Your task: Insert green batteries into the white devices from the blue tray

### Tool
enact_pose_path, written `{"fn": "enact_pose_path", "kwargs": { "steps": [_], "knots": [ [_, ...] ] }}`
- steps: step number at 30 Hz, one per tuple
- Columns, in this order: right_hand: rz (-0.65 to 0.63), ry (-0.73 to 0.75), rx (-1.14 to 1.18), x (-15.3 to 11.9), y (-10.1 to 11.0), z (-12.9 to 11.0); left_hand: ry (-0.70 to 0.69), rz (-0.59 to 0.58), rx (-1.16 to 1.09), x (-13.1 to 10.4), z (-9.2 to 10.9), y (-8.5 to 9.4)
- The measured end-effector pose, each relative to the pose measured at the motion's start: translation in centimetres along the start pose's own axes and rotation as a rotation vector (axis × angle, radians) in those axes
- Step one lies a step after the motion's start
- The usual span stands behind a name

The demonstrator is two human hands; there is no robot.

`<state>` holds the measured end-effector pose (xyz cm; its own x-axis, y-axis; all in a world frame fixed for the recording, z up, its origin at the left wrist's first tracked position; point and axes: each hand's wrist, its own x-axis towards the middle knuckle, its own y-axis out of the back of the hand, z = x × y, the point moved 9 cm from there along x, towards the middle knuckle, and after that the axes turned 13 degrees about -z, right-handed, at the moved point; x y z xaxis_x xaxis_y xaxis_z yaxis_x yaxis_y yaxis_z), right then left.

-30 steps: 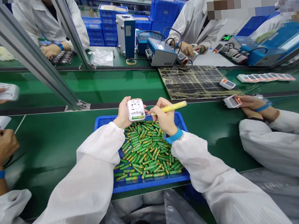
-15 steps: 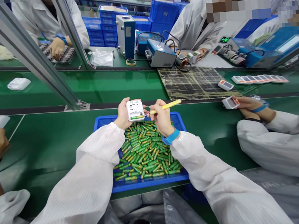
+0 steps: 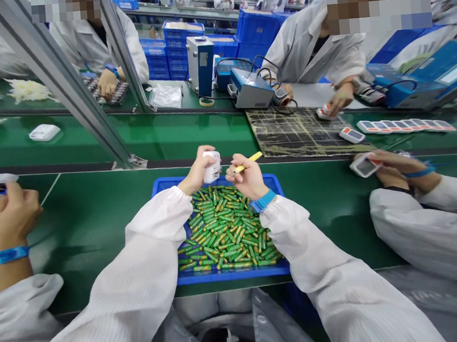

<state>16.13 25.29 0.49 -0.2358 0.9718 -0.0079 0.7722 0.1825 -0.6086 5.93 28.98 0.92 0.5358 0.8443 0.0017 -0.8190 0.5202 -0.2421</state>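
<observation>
My left hand (image 3: pixel 197 174) is closed around a small white device (image 3: pixel 212 167), tilted up on its side above the far rim of the blue tray (image 3: pixel 166 184). Just to its right, my right hand (image 3: pixel 248 177) grips a slim yellow-handled tool (image 3: pixel 248 162), whose handle points up and right; its tip is hard to make out among the fingers. Below both hands, many green-and-gold batteries (image 3: pixel 225 229) lie loose in the tray. A blue strap (image 3: pixel 263 201) circles my right wrist.
Co-workers' hands hold devices at the left (image 3: pixel 10 214) and right (image 3: pixel 396 165). Beyond the metal post (image 3: pixel 85 119), a white device (image 3: pixel 44 133) lies on the green belt. A black mat (image 3: pixel 300 128) and a row of devices (image 3: pixel 407 125) are at the far right.
My left hand has turned the device from facing me, its battery slot showing, onto its side. My right hand has drawn the tool away from it. A co-worker's hand now touches a device on the mat.
</observation>
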Motion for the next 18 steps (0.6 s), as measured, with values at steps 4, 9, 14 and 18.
{"fn": "enact_pose_path", "kwargs": {
  "steps": [4,9,14,18],
  "knots": [
    [0.093,0.036,0.038,0.3,1.5,-0.4,-0.219,0.198,0.916,-2.8,6.4,2.6],
    [0.102,0.039,0.080,0.6,2.1,-0.1,0.158,0.697,1.443,-9.3,9.3,13.4],
    [0.056,-0.017,0.057,0.9,1.6,0.8,0.674,0.687,1.343,-15.5,7.8,21.2],
    [0.066,-0.033,0.034,1.2,1.7,1.4,0.699,0.607,1.346,-17.0,9.2,19.4]
  ]
}}
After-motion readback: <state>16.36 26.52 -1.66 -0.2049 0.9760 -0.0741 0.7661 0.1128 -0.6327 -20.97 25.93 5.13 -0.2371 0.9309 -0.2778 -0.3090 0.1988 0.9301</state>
